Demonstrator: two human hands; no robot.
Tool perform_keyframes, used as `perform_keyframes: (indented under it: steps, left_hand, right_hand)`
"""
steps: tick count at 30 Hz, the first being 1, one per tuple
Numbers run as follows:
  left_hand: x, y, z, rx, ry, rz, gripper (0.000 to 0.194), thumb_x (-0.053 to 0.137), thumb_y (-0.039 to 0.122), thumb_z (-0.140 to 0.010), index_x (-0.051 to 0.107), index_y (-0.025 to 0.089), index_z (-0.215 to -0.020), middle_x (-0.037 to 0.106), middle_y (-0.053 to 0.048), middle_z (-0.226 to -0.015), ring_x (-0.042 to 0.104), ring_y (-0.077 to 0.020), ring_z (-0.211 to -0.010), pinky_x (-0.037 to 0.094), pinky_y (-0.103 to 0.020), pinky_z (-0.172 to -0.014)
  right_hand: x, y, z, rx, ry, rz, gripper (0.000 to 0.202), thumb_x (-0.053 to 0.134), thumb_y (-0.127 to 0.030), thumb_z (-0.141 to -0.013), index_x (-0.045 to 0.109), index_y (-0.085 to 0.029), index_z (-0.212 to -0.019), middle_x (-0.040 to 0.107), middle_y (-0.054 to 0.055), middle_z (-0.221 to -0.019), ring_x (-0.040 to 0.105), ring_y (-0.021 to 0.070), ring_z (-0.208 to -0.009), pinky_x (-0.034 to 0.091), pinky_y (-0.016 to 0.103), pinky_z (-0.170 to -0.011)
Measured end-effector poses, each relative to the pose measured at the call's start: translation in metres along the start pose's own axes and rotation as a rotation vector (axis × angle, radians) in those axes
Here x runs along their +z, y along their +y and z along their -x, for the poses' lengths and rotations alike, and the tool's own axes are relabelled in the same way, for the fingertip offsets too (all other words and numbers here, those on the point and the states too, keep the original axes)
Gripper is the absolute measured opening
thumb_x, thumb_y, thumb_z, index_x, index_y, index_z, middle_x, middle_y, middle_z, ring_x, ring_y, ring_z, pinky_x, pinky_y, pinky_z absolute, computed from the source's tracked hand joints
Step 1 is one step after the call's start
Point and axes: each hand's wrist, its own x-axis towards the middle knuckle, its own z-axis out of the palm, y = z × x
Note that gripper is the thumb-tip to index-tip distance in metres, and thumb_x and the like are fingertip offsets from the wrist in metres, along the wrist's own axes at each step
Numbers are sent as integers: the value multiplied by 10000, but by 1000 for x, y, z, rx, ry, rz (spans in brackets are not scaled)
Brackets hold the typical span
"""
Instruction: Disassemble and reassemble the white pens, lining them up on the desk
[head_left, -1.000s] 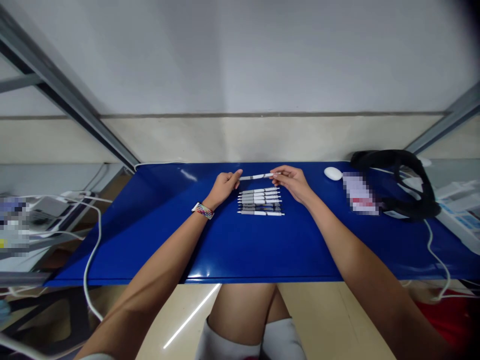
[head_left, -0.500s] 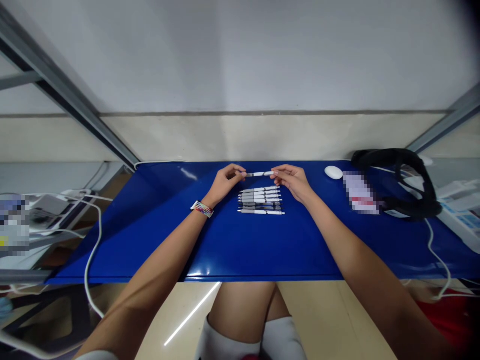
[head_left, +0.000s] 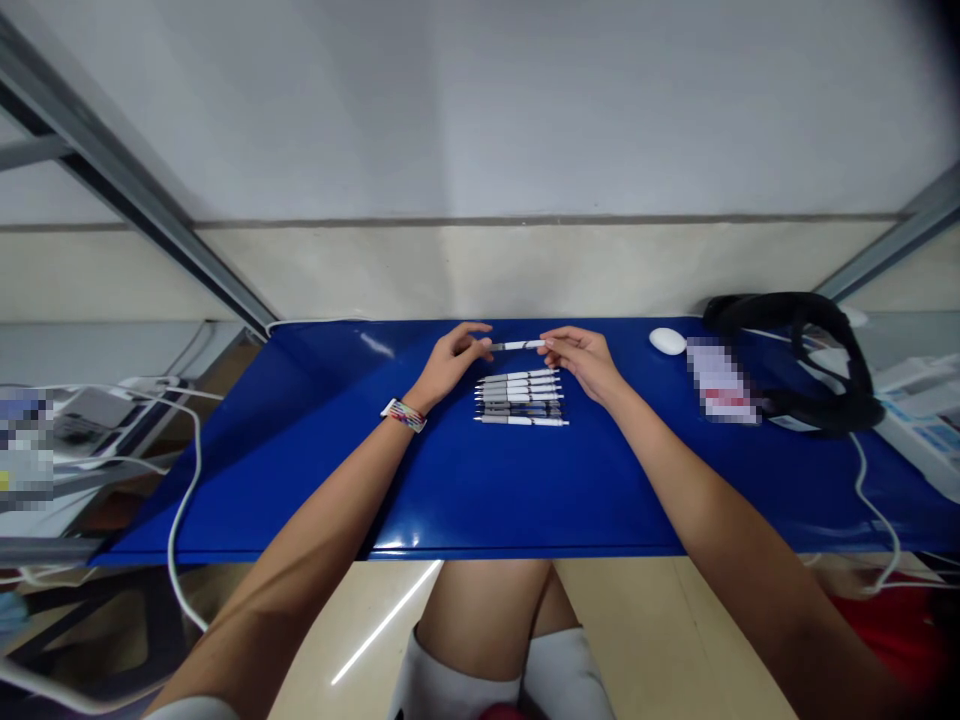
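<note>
Grey-and-cream wall (head_left: 480, 120) behind everything. Blue table (head_left: 480, 510) runs along it, far edge at the wall, near edge over the person's lap. Black padded band (head_left: 829, 405), ring-shaped, near the table's far right corner. White cable (head_left: 874, 490) below it, toward the near right corner.

Right hand (head_left: 585, 360), near the middle of the far edge: thumb and fingers grasping the white end of a pen (head_left: 519, 346). Left hand (head_left: 454, 362), opposite: thumb at the pen's grey end, index finger raised clear; can't tell if it grips or only touches. Pen is level, parallel to the far edge; contact with the tabletop can't be made out.

Row of pens (head_left: 521, 390) lies between the hands, nearer the near edge than the held one. Grey grips face the left edge; mostly white barrels, darker ones toward the near side.

Pixelated item (head_left: 720, 380) beside the band, toward the left edge. Multicoloured wristband (head_left: 405, 415) on the left wrist. White oval object (head_left: 667, 341) by the far edge, just beside the pixelated item.
</note>
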Motion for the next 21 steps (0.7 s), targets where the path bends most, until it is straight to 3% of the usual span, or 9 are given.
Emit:
perform_keyframes:
  steps: [5,9,12,16,20,21]
  left_hand:
    - [0,-2,1,49,34,-3,728,849,414,-872,546,238,-1510,776,-77,-1083,722,-231,-1015,504,-388,-989]
    - [0,-2,1,3,-12,62,625,695,469,-997,518,230,-1547,761,-59,-937,742,-237,-944,516,-429,-1005]
    - [0,-2,2,72,1,6,912,887,408,-839,433,274,-1618,759,-99,-1173,719,-261,-1127,488,-438,-1099]
    - [0,-3,2,20,-55,25,702,696,477,-1000,447,254,-1617,770,-65,-990,746,-244,-1004,495,-439,-1064]
    - [0,-1,3,75,-17,-38,918,854,428,-876,398,275,-1658,777,-85,-1138,727,-261,-1118,472,-424,-1097]
    - [0,0,3,65,-15,-29,889,829,443,-899,401,269,-1659,783,-89,-1128,731,-261,-1103,477,-424,-1087]
  right_hand:
    - [1,0,1,-4,0,-5,379,960,-462,-724,834,-199,-965,801,70,-858,696,163,-712,571,316,-699]
    - [1,-1,1,-5,-4,-5,372,968,-457,-717,837,-204,-956,802,68,-853,698,165,-712,569,315,-698]
    - [1,0,1,-4,5,-1,387,973,-473,-707,834,-209,-955,800,65,-852,696,168,-713,574,322,-698]
    - [1,1,0,-3,1,0,399,970,-484,-709,834,-206,-961,801,67,-858,693,164,-712,572,318,-695]
    - [2,1,0,1,1,-1,396,973,-480,-707,836,-204,-955,800,66,-847,693,162,-707,570,317,-699]
    - [2,0,0,3,-1,-1,394,973,-479,-707,837,-205,-955,801,66,-847,693,163,-708,571,318,-700]
